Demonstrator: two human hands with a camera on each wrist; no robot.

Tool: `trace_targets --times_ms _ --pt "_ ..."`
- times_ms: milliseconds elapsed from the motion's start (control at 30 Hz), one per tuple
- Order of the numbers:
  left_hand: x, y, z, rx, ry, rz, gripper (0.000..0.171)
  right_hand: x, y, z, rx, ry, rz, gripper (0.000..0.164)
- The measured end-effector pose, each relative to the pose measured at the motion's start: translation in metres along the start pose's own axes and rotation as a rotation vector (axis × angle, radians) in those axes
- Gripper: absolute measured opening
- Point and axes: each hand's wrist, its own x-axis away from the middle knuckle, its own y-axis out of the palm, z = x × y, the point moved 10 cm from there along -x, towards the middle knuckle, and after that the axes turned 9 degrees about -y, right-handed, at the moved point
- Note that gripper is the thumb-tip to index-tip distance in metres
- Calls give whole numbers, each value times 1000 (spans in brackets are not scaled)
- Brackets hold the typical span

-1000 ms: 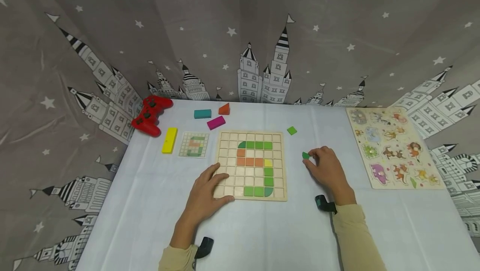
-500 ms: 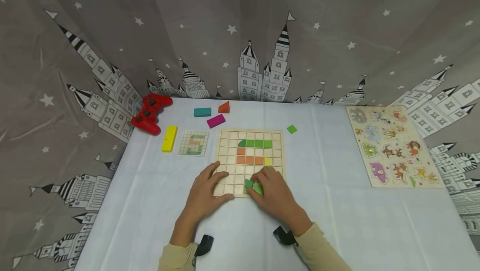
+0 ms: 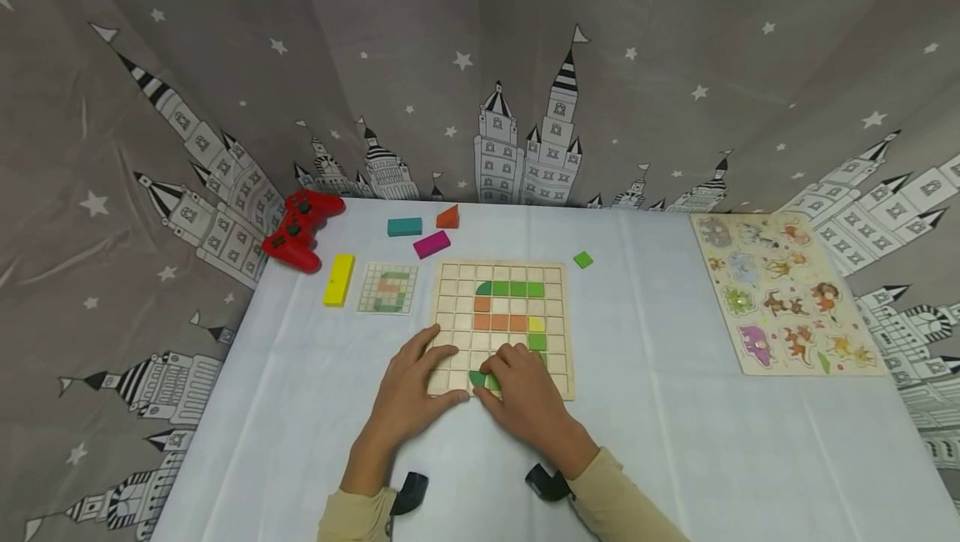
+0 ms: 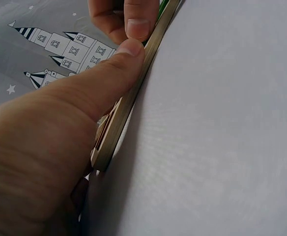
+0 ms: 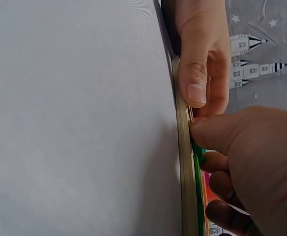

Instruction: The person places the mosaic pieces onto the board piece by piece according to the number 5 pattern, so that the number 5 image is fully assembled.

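Note:
A square wooden grid board [image 3: 453, 331] lies on the table, with green, orange and yellow tiles set in some cells. My left hand [image 3: 408, 377] rests on its near left corner, fingers spread, the thumb along the near edge. Between thumb and fingers my right hand [image 3: 531, 402] pinches a green tile with a rounded corner [image 3: 476, 378], low over the near row, just left of a green square tile. This hand covers part of the near right tiles. In the right wrist view the held tile [image 5: 198, 151] is at the board's wooden edge [image 5: 184, 167], mostly behind the fingers.
A small pattern card [image 3: 387, 288] lies left of the board, beside a yellow block [image 3: 339, 280] and a red game controller [image 3: 302, 229]. Teal [image 3: 405, 227], magenta [image 3: 432, 244] and orange [image 3: 448, 217] blocks are behind. One loose green tile [image 3: 583, 259] and an animal puzzle [image 3: 787, 296] lie right.
My right hand has carried the green rounded tile from the table right of the board leftward to the board's near row. My left hand has stayed at the corner.

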Motion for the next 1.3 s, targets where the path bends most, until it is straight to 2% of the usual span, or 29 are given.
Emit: trace_targets --times_ms 367,667,900,1100,1200,1300 --pt "-1 2 -2 -1 -5 7 68 0 -2 3 -42 54 51 15" --pt "-1 -1 2 3 9 11 69 1 -4 7 -28 125 91 19" --pt "-1 -2 2 4 12 13 69 1 -5 8 -10 133 119 20" --pt "0 -2 2 0 11 17 69 3 -5 9 -36 133 113 21" --pt "0 -1 1 -2 11 17 69 5 -8 17 -83 148 114 26" --pt "0 0 1 1 8 10 69 6 -18 40 -175 215 121 28"
